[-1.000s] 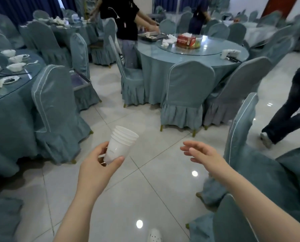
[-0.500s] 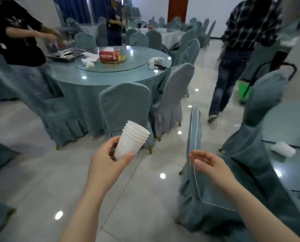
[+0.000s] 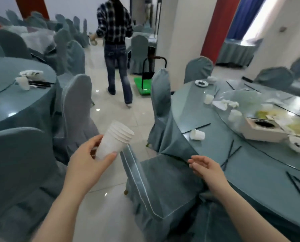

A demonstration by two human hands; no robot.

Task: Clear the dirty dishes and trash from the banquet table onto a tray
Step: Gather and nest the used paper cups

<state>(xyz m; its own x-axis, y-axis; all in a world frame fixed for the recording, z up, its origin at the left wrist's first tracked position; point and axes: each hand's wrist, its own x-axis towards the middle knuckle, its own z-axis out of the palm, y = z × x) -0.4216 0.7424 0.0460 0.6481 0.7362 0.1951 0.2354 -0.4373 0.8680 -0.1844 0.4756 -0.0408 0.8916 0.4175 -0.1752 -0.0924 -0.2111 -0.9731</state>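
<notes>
View swung right since the earlier frame — banquet table [image 3: 206,154] with dirty dishes now at right.
Left hand [image 3: 86,165] pinches stack of cups [image 3: 115,138] between thumb and fingers, over the floor; right hand [image 3: 206,169] spread, holding nothing — above chair [image 3: 156,186]; tipped cup [image 3: 197,134] on table edge.

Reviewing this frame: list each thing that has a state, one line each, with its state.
left hand: holds the cup stack
cup stack: nested, tilted, off the table
right hand: empty, fingers relaxed
fallen cup: on its side on the table
two cups: upright
white box: top open
</notes>
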